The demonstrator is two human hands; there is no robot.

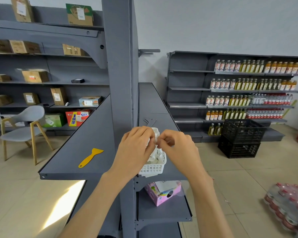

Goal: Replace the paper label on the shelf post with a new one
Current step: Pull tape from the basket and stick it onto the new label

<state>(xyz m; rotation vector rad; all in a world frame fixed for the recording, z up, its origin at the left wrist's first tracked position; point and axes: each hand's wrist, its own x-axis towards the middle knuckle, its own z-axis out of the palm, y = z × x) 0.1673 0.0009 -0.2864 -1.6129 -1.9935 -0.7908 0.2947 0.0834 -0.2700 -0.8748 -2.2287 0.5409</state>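
Pinching white paper (156, 134) above basket (153, 168), both hands; writing unreadable.

Shop: bottle-stocked shelves (248, 86), boxed goods (35, 76).

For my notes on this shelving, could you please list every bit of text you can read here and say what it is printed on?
"1倍半" on the red carton on the low left shelf.
Labels on the cardboard boxes: too small to read.
Labels on the drink bottles: too blurred.
Print on the pink box: unreadable.
Paper in both hands: no legible text.
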